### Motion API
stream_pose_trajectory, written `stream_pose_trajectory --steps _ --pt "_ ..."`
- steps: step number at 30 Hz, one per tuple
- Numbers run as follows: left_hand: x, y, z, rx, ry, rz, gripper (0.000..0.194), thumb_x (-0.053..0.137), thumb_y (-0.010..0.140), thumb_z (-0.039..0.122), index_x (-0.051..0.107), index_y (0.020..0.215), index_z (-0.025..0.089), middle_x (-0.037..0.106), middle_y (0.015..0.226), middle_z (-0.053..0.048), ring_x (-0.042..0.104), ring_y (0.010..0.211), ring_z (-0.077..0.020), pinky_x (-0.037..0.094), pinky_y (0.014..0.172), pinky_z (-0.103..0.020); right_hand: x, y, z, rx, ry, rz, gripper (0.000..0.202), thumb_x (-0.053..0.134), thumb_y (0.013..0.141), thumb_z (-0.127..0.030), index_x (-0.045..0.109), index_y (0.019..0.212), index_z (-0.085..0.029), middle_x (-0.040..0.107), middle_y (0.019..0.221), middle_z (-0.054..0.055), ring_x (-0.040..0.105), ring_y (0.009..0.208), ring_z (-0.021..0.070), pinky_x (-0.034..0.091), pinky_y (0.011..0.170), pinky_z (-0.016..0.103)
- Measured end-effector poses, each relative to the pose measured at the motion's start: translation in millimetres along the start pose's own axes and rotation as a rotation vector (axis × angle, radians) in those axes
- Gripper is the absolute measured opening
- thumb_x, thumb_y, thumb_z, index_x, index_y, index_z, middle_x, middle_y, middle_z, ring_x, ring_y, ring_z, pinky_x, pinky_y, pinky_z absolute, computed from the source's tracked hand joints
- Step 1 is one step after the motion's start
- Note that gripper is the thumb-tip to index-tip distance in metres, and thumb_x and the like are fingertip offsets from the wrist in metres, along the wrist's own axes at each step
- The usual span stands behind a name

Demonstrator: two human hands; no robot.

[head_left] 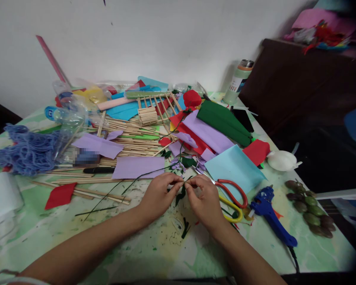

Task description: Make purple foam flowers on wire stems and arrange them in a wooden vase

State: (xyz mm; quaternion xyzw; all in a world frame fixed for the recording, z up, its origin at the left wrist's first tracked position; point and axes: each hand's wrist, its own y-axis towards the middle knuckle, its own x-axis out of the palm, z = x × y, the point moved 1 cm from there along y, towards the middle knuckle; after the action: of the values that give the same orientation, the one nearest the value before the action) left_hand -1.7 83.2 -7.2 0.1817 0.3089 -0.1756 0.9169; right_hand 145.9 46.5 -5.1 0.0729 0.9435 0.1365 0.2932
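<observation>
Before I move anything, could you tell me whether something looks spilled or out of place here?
Below the hands, dark green scraps litter the tabletop like offcuts. Grapes also look odd among craft supplies, right of the blue glue gun.

Left hand (156, 196) and right hand (207, 201) bare; forearms (86, 244) bare, tapering to narrower wrists (140, 215).

Has tangled blue yarn (29, 148) left of thin wooden sticks (133, 147) and, farther right, a blue pistol-shaped plastic glue gun (269, 215) between red-and-yellow-handled metal scissors (222, 185) and clustered green-brown oval fruit (312, 209).
</observation>
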Motion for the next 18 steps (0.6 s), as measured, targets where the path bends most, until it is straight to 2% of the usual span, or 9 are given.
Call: stream_pose_trajectory --steps 7,18 --pt "-1.7 -0.4 0.1 -0.009 -0.011 -0.012 0.011 0.055 0.084 0.02 0.066 0.086 0.017 0.069 0.081 -0.002 0.061 0.078 -0.0145 0.046 0.073 -0.027 -0.5 0.1 0.9 0.014 0.004 0.023 0.012 0.055 0.08 -0.015 0.061 0.07 -0.018 0.06 0.072 0.002 0.053 0.073 0.0179 0.038 0.07 0.031" --pt "-1.8 -0.1 -3.5 0.043 0.019 -0.027 0.013 0.055 0.084 0.023 0.067 0.087 0.018 0.07 0.082 -0.003 0.062 0.079 -0.0155 0.046 0.074 -0.028 0.5 0.6 2.6 -0.047 -0.085 -0.029 0.012 0.053 0.082 -0.015 0.061 0.073 -0.018 0.06 0.073 0.003 0.051 0.074 0.019 0.038 0.072 0.032"
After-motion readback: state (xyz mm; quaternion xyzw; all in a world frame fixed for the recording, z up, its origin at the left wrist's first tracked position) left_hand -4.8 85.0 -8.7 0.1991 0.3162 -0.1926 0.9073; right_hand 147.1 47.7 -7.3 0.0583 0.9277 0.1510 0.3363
